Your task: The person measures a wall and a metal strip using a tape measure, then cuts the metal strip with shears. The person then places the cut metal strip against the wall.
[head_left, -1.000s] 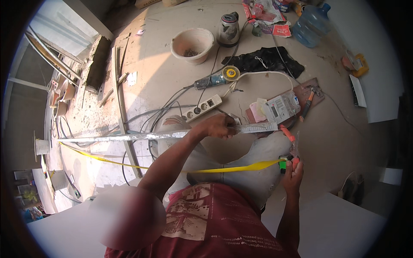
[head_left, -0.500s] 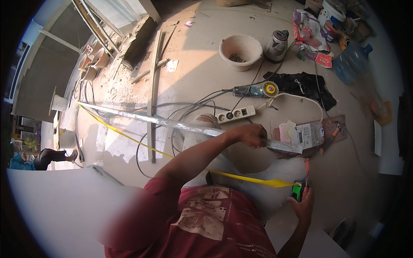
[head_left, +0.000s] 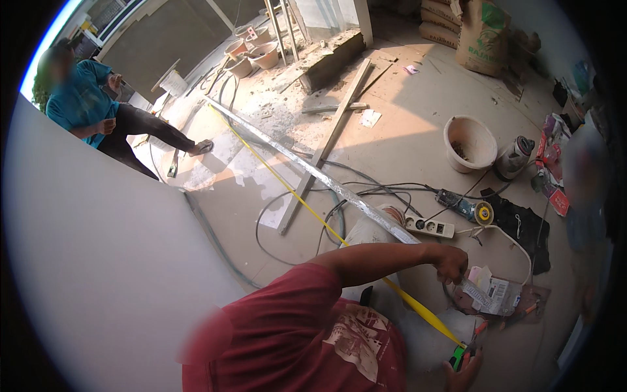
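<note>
Here, left hand (head_left: pixel 452 262) is gripping the rail (head_left: pixel 339 186) end; right hand (head_left: pixel 465 370) is clutching the tape (head_left: pixel 313 212) case. Rail likely long, light, whippy, sharp-edged: grip near the end.

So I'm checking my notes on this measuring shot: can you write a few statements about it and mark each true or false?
1. The left hand grips the long metal strip. True.
2. The right hand holds a hammer. False: it holds a green tape measure case.
3. The yellow tape runs alongside the strip. True.
4. The bucket lies tipped over. False: it stands upright.
5. The power strip lies on the floor near the strip. True.
</note>
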Demonstrator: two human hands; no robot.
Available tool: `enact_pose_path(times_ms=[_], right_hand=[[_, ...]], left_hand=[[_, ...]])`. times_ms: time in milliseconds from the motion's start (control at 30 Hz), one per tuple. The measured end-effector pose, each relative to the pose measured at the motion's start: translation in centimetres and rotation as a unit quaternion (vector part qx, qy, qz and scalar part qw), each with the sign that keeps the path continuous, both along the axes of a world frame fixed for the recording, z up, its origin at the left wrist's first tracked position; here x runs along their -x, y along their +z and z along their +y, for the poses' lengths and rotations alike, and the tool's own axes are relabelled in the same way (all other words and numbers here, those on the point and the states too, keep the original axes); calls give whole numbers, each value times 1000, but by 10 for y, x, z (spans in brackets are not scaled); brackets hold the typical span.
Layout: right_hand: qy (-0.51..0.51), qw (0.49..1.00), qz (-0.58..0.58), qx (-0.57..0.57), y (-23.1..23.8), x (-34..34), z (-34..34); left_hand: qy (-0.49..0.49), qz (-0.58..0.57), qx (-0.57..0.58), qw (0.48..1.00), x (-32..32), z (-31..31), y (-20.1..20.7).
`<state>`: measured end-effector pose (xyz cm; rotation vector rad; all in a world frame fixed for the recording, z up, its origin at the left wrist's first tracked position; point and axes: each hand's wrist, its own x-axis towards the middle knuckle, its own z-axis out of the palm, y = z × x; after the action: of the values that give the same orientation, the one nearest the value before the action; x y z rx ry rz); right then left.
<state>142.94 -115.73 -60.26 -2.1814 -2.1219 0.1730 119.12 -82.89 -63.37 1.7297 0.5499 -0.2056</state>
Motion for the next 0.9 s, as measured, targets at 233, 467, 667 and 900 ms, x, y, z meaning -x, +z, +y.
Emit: enact_pose_path(times_ms=[233,467,667,900], right_hand=[[-26,999,7,23,12,6,6],[-57,991,5,120,40,28,22],[-62,991,79,90,31,27,21],[-288,919,269,17,33,35,-2]], left_hand=[[-3,14,15,1000,2,-1,9],[-36,4,-22,999,-5,0,-6],[-39,26,-55,997,0,-4,10],[-16,-6,-21,1000,2,0,-9]])
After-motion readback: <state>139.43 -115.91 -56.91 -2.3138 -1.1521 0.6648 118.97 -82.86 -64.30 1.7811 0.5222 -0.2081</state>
